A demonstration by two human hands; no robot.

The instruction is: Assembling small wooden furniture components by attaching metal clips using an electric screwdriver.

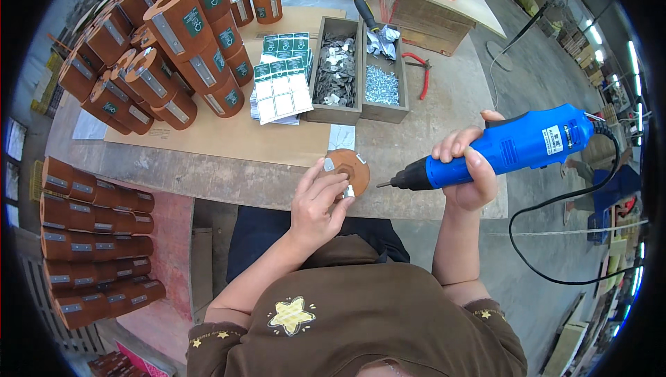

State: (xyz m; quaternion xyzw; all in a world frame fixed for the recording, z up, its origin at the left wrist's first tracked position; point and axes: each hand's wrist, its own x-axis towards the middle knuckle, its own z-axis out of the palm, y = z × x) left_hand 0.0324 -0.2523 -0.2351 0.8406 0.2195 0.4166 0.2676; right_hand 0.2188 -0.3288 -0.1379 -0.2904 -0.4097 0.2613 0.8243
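- At left, the brown cylinders (211,44) are stacked high and leaning; a push from the elbow could bring them down.
- The left hand (320,200) has bent fingers over a round brown piece (357,171), which is near the front edge of the counter (409,142). Thumb and fingertip look to be pinching a small pale piece (349,190) at its near side. If this pinch is loose, the part may slip out of place.
- The right hand (472,162) is wrapped firmly around a blue power screwdriver (517,147). Its bit points toward the left fingers, apart from the round piece; if it skids, it could scratch the surface or hurt a finger.
- At far right, the black cable (515,233) hangs in a loop and might catch the forearm.
- Labels, again from left: dark green ones with a white mark are on the cylinders, their writing too small for me.
- Green-and-white sticker sheets (283,89) lie behind the left hand.
- The screwdriver has a white sticker (552,140) with fine dark print.
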